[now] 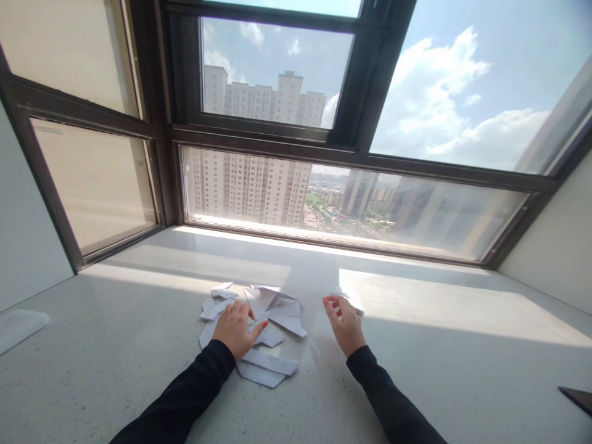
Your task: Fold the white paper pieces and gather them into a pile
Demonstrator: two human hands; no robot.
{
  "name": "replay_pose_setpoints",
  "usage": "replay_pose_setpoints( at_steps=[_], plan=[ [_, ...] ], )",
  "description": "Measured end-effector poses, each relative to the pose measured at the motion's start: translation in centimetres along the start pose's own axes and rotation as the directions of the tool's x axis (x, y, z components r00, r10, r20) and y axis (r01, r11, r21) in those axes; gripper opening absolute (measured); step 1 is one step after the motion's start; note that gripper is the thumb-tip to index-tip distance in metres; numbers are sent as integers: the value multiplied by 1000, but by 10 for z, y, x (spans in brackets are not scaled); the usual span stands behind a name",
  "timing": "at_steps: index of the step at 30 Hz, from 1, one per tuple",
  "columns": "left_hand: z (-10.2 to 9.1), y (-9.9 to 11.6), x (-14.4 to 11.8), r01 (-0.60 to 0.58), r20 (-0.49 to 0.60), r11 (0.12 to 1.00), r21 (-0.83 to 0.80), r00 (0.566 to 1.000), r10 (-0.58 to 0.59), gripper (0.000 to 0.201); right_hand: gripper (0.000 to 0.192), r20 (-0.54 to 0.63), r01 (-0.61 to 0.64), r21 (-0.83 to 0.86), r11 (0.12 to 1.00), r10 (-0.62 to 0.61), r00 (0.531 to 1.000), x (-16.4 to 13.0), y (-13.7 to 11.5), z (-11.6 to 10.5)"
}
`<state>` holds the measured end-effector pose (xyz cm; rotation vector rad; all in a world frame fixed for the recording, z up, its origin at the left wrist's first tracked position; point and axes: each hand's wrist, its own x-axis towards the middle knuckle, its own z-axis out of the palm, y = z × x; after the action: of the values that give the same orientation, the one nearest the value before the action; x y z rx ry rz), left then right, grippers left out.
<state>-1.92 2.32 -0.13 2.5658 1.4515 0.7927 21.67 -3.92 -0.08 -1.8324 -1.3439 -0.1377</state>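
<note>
A pile of folded white paper pieces [259, 333] lies on the pale stone sill [139, 345], near its front middle. The left hand [237, 330] rests palm down on the pile, fingers spread slightly and flat on the paper, clamped on nothing. The right hand [345, 324] is raised just right of the pile, fingers curled around one small folded paper [352, 300], pinching it at the tips. Both forearms wear dark sleeves. The pieces overlap, so their count cannot be told exactly. Wide bare sill spreads on both sides; the window frame [333, 154] bounds the far edge. A dark flat object [578, 398] pokes in at the right edge.
</note>
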Motion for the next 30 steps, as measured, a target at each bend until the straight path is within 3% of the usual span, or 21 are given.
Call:
replay_pose_setpoints(
  at_steps=[3,7,9,11,15,17,19,21,23,26,30],
  plan=[
    [2,0,-1,5,29,1000,8,1000,-5,35,30,160,171,16,985,-171,972,-28,-34,14],
    [4,5,0,-74,89,989,-131,992,87,29,34,165,248,33,968,-250,954,-48,-53,21],
    [6,12,-1,-139,92,957,-254,982,168,29,41,164,235,76,969,-244,956,-49,-54,20],
    [7,19,-2,-194,70,922,-336,971,230,29,37,214,192,189,963,-232,949,-47,-52,18],
    [2,14,3,-250,56,925,-286,959,276,33,33,312,-8,460,888,-153,938,-41,-51,15],
    [-6,-1,9,-160,25,977,-142,986,166,31,31,305,-71,520,851,-107,946,-39,-50,14],
    [-16,-23,16,60,-46,996,63,997,-57,32,29,314,-105,543,833,-85,946,-39,-51,14],
    [-27,-44,20,298,-57,928,223,954,-293,43,29,340,-126,539,833,-77,937,-39,-51,13],
    [-34,-61,21,426,-28,857,289,899,-437,56,30,360,-131,530,838,-83,929,-40,-52,13],
    [-35,-74,21,463,75,843,274,863,-499,57,30,363,-111,524,844,-103,926,-41,-52,13],
    [-30,-76,24,395,125,907,147,902,-414,39,28,305,-69,511,857,-106,946,-40,-50,14]
  ],
)
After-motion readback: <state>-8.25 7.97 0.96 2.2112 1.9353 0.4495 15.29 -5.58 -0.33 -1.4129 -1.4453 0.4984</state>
